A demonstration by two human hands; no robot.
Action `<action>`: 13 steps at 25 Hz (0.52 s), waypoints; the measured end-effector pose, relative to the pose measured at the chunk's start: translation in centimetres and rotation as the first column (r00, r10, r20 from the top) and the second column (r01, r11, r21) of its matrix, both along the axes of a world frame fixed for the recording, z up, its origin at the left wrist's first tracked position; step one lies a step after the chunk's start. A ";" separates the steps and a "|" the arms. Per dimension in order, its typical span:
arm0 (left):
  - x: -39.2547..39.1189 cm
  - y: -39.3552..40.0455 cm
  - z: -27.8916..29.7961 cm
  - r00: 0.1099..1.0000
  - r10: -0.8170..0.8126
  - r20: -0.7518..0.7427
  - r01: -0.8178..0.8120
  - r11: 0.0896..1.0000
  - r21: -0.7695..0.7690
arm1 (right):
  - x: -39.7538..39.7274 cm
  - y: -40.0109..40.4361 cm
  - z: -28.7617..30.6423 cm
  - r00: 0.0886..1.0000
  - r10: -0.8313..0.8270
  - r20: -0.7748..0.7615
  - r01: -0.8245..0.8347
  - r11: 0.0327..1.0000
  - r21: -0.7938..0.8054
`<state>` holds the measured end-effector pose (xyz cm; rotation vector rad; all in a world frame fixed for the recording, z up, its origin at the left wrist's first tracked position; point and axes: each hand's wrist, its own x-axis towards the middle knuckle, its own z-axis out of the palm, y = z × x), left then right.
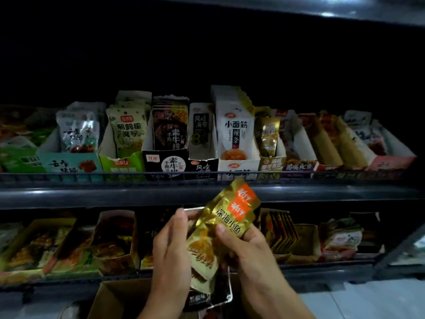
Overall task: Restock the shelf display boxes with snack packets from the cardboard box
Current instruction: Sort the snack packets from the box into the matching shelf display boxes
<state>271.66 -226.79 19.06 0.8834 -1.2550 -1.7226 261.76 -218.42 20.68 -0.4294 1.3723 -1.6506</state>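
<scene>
Fingers of both hands curl around a fanned stack of gold foil snack packets (pixel 226 223): left hand (pixel 171 249) on the left edge, right hand (pixel 243 247) thumb on the front. Orange labels on top; at least two visible, exact count unclear. Held above the cardboard box (pixel 115 298), in front of the lower shelf (pixel 69 194).

A shop, prob. a small grocery: two dark metal shelves (pixel 207 194) w/ rows of open display boxes (pixel 239 157) full of snack packets (pixel 236 132), printed brand labels facing front.
</scene>
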 end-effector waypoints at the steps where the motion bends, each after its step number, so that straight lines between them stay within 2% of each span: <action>1: -0.7 0.4 0.4 0.998 0.066 -0.008 -0.066 0.998 0.015 | 0.0 0.3 0.5 0.999 0.030 -0.019 -0.030 1.000 0.005; 3: -1.9 0.8 1.2 0.996 0.086 -0.015 -0.086 0.996 -0.034 | -1.0 1.2 1.3 0.994 0.081 -0.069 -0.080 0.997 0.020; 6: -3.6 1.1 1.7 0.999 -0.023 0.045 0.030 0.988 -0.153 | -3.0 2.3 2.4 0.986 0.099 -0.138 -0.093 0.995 0.046; 8: -4.7 1.7 1.9 0.993 -0.093 0.076 0.106 0.975 -0.198 | -4.3 3.1 2.7 0.986 0.041 -0.159 -0.042 0.999 0.001; 11: -6.6 2.9 2.5 0.993 -0.085 0.076 0.102 0.960 -0.262 | -6.1 4.2 3.0 0.995 -0.093 -0.048 0.089 0.993 -0.075; 13: -8.4 3.7 3.1 0.996 -0.001 0.086 0.031 0.939 -0.343 | -7.3 5.0 3.2 0.998 -0.061 0.007 0.061 0.995 -0.077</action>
